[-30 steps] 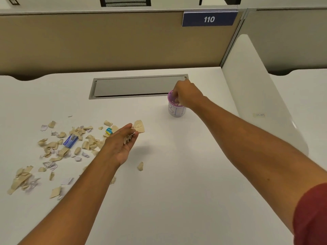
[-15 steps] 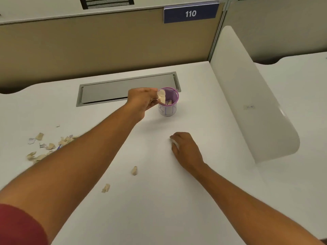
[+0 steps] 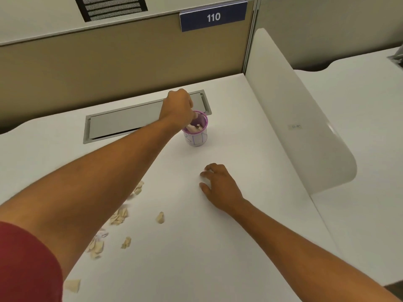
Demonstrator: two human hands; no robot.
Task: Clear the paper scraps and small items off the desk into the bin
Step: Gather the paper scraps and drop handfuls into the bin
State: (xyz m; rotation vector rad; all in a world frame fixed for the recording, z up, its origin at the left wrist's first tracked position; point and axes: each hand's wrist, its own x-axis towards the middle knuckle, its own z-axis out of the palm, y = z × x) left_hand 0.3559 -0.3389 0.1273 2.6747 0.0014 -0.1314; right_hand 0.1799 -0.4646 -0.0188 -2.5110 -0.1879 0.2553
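the tabletop [image 3: 218,247] is carrying everything. the left hand [image 3: 177,109] is hovering bunched over the bin [image 3: 196,132] at twelve o'clock; whether it is gripping paper, i cannot tell. the right hand [image 3: 220,185] is lying spread, palm down, empty. the bin is standing upright, mouth up. the scraps [image 3: 118,217] at eight o'clock are lying flat, pointing every way; probably light, limp, best pinched at an edge.

Left hand's fingertips [image 3: 190,116] hidden
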